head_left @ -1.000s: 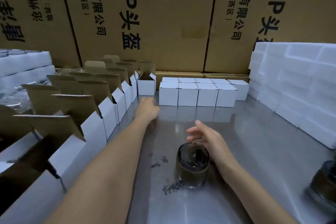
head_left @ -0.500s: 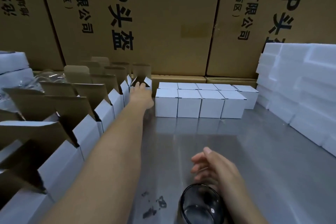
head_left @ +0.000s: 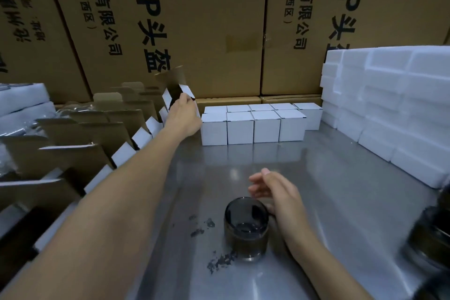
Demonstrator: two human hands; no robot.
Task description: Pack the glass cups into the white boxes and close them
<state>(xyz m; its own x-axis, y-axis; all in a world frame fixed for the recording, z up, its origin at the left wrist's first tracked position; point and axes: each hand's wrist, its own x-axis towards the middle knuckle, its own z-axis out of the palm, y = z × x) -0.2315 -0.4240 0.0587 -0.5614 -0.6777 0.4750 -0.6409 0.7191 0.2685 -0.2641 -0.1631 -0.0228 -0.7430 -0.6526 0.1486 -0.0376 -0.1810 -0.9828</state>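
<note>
A dark glass cup [head_left: 246,229] stands upright on the steel table near me. My right hand [head_left: 272,190] hovers just behind and beside it, fingers relaxed, holding nothing. Far out at the back, my left hand [head_left: 182,114] grips an open white box [head_left: 176,91] by its rim and has it lifted and tilted, its brown flap up. Several closed white boxes [head_left: 253,124] stand in rows just to the right of that hand. A row of open white boxes [head_left: 121,156] with raised brown flaps lines the left side.
White foam blocks [head_left: 394,114] are stacked along the right. Large brown cartons [head_left: 207,22] wall off the back. Another dark glass [head_left: 428,238] shows blurred at the right edge. Dark smudges [head_left: 219,262] mark the steel table [head_left: 328,202] near the cup. Wrapped items lie at the far left.
My left hand reached to the far open box, gripped it and lifted it off the table, tilting it. My right hand stayed by the cup.
</note>
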